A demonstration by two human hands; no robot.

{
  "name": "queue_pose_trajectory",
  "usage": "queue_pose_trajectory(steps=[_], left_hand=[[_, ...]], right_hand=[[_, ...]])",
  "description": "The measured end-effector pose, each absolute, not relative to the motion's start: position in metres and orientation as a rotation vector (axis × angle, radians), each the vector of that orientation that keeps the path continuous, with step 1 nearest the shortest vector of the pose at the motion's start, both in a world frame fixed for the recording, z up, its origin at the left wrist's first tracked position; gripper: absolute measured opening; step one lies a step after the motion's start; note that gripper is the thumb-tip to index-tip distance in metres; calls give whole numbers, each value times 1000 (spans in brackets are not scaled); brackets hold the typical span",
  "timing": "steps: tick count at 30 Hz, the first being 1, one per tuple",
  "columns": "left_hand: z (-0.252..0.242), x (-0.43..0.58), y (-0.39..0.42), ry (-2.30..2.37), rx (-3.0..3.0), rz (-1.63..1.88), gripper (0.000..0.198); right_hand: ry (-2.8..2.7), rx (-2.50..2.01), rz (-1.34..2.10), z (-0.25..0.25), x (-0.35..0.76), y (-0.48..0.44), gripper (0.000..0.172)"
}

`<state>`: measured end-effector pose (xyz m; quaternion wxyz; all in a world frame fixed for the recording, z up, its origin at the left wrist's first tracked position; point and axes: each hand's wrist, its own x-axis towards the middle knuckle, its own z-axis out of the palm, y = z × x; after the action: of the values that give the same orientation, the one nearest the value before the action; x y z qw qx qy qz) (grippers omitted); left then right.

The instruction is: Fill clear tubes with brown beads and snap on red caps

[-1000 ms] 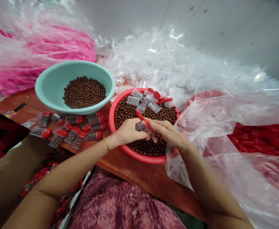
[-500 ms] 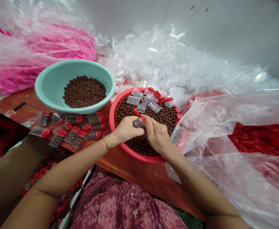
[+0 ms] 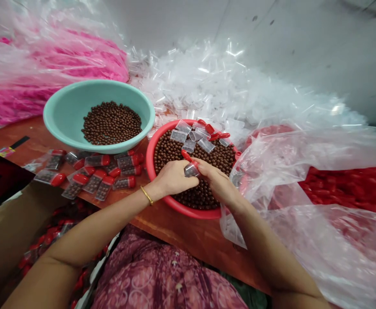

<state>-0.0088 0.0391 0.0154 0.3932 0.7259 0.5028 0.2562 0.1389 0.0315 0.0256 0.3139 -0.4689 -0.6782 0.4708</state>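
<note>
Over a red basin (image 3: 188,213) of small brown balls (image 3: 166,150), my two hands meet around a small clear container (image 3: 191,170) with a red flip cap (image 3: 187,156), its lid raised. My left hand (image 3: 174,178) is closed round the container's body. My right hand (image 3: 216,180) presses its fingers at the cap end; part of the cap is hidden behind them. Several clear containers (image 3: 206,145) without caps and a few loose red caps (image 3: 211,130) rest on the balls at the basin's far side.
Left of the basin stands a turquoise bowl (image 3: 62,111) with more brown balls. Filled red-capped containers (image 3: 104,189) lie before it. Clear containers (image 3: 207,90) are heaped behind. Bags of pink pieces (image 3: 78,56) and red caps (image 3: 351,189) flank the table. Below left is a box of capped containers (image 3: 51,234).
Both hands have shifted slightly right with the container. My right fingers have moved over its cap end, and the view has turned a little.
</note>
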Motion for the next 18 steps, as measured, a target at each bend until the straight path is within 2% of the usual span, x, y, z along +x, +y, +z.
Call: queue_pose_trajectory(steps=[3,7,10,18], left_hand=[[16,-9,39,1302,1905,621,16],[17,-9,38,1325,1960,627,15],[17,-9,38,1319,1956,605,15],[17,-8,38,1389,2012,532,18]], right_hand=[[-1870,-1283,1400,34,149,33,33],[-2058,-1449,1216,45,160,34,49],[-2163,-1401,1110,44,161,34,49],[-2208,-1570,422,21,147,27,48]])
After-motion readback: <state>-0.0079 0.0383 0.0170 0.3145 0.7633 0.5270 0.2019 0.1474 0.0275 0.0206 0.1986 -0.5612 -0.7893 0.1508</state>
